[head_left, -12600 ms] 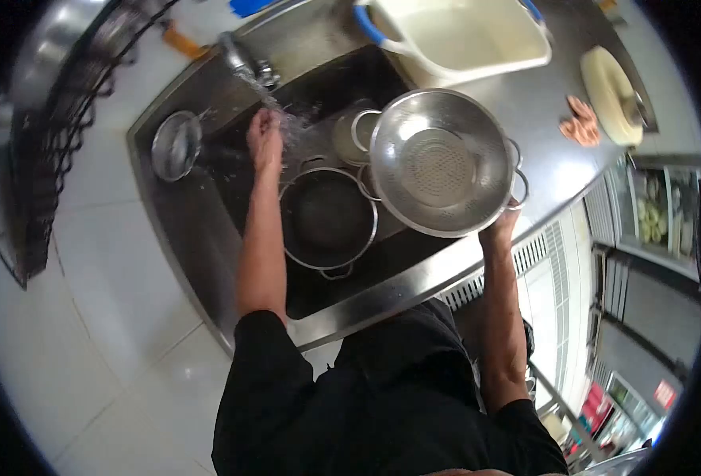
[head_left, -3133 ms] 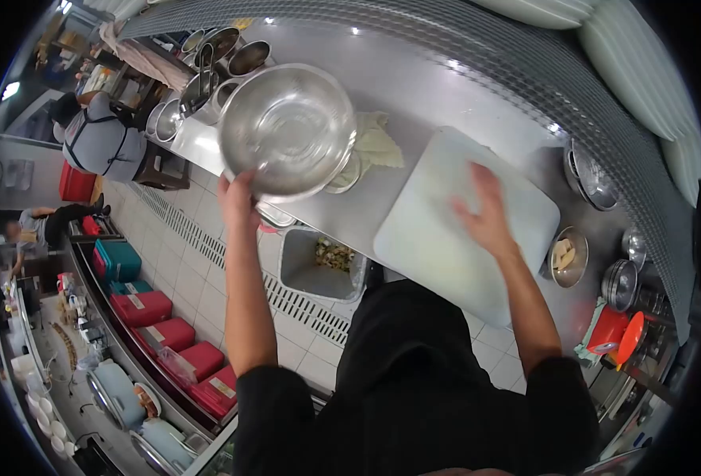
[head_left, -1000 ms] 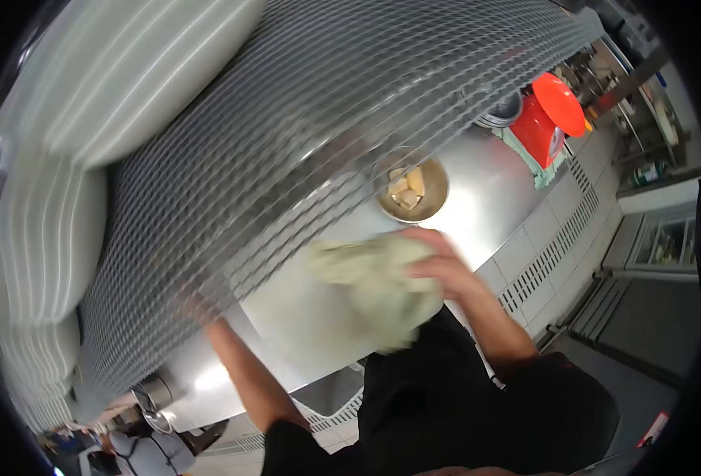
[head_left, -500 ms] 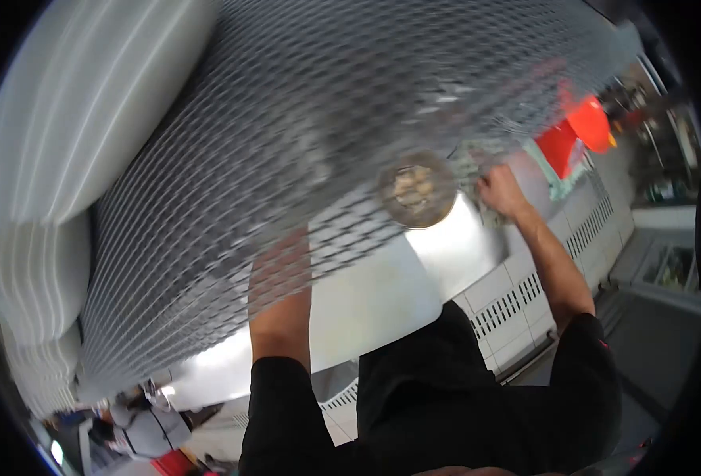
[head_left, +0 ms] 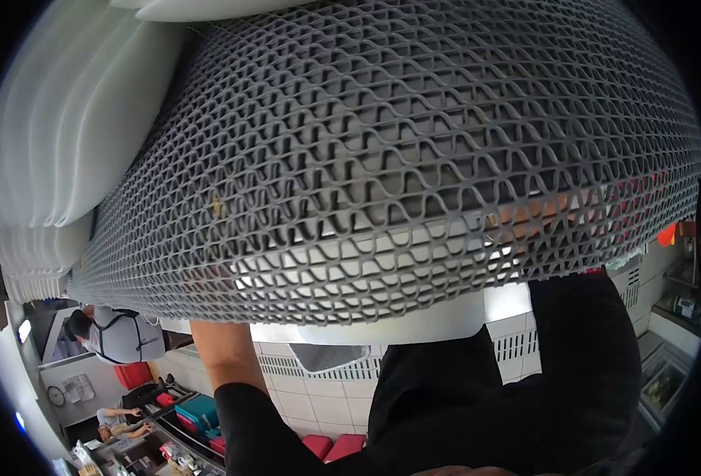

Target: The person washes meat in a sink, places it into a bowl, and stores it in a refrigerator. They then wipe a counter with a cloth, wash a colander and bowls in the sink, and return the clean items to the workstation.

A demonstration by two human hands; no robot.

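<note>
A grey mesh mat (head_left: pixel 382 159) fills the upper view and lies between the camera and both hands. Through its lower left part my left hand (head_left: pixel 211 279) shows faintly, near the left end of a white board (head_left: pixel 398 321); its fingers cannot be made out. My right hand (head_left: pixel 534 216) is behind the mesh too, farther right, beyond the board and above the shiny metal surface (head_left: pixel 509 301). The mesh breaks up its outline, so its fingers and anything in them are unclear.
Stacked white dishes (head_left: pixel 57 151) stand at the upper left. One person (head_left: pixel 132 337) in grey is at the left, another (head_left: pixel 120 416) lower down. Teal and red boxes (head_left: pixel 198 412) are at the lower left. A slotted drain (head_left: pixel 517 347) crosses the tiled floor.
The view has shifted, and the mesh now covers both hands. My right hand was in plain sight on a crumpled cloth beside a round bowl; bowl and cloth are no longer distinguishable.
</note>
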